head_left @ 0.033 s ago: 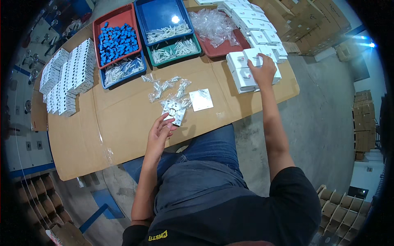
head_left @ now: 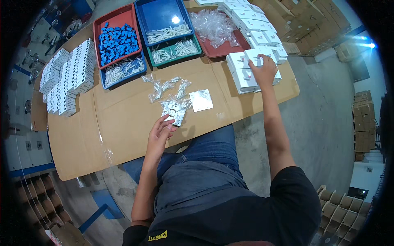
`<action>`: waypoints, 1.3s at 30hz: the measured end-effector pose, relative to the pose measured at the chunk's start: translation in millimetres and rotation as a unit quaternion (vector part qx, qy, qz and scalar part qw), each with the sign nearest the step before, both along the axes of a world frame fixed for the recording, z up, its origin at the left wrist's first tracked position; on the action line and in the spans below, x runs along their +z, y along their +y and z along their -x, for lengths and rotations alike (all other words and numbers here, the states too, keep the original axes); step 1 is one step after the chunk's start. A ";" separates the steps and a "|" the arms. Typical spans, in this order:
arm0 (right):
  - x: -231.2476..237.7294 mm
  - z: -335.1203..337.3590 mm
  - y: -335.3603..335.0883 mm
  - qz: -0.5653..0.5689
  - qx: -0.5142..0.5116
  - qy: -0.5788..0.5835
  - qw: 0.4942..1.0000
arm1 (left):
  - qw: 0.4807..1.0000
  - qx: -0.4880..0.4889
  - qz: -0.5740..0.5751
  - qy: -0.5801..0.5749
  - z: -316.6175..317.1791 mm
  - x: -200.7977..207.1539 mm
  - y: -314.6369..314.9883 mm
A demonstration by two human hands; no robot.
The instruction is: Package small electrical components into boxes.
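Note:
My left hand [head_left: 157, 137] is at the near edge of the table, its fingers curled at the lower left edge of a white square plastic plate [head_left: 174, 111] with cut-outs. Thumb and fingertips appear to pinch that edge. Behind the plate lie several small clear bags [head_left: 166, 85] with white parts inside. A flat white square sheet [head_left: 201, 100] rests just to the right. At the table's right side my right hand [head_left: 264, 71] is spread over a group of small white boxes, with thumb and fingers gripping one white box [head_left: 254, 57] on top.
At the back stand a red tray [head_left: 97, 41] of blue parts, a blue tray [head_left: 162, 12] and a green tray [head_left: 198, 52] of white plugs, and a red tray [head_left: 213, 52] of clear bags. Stacked white pieces [head_left: 67, 78] stand left; more white boxes [head_left: 250, 22] line the back right.

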State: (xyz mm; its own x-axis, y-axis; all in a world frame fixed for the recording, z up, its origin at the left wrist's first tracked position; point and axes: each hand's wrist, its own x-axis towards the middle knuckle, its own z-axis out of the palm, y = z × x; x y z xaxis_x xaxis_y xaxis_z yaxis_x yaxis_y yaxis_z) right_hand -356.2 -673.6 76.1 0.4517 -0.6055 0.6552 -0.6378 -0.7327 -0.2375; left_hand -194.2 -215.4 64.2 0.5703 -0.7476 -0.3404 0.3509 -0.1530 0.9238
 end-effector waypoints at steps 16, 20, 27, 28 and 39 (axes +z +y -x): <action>-16.6 4.4 -18.4 0.022 -0.105 0.054 0.993 | 1.000 -0.010 -0.003 -0.015 1.9 -16.4 -0.7; -20.6 57.4 -23.7 -0.014 -0.152 -0.002 0.988 | 1.000 -0.005 -0.008 -0.024 1.1 -16.8 3.6; -21.8 102.8 -18.1 -0.190 -0.126 -0.022 0.973 | 1.000 -0.015 -0.011 0.002 0.7 -24.4 3.2; -24.2 104.6 -23.7 -0.197 -0.102 -0.037 0.974 | 1.000 -0.013 -0.012 -0.012 0.3 -23.2 1.7; 0.1 63.3 43.3 -0.028 -0.043 -0.108 0.993 | 0.895 0.048 -0.146 -0.418 -10.3 -22.7 6.1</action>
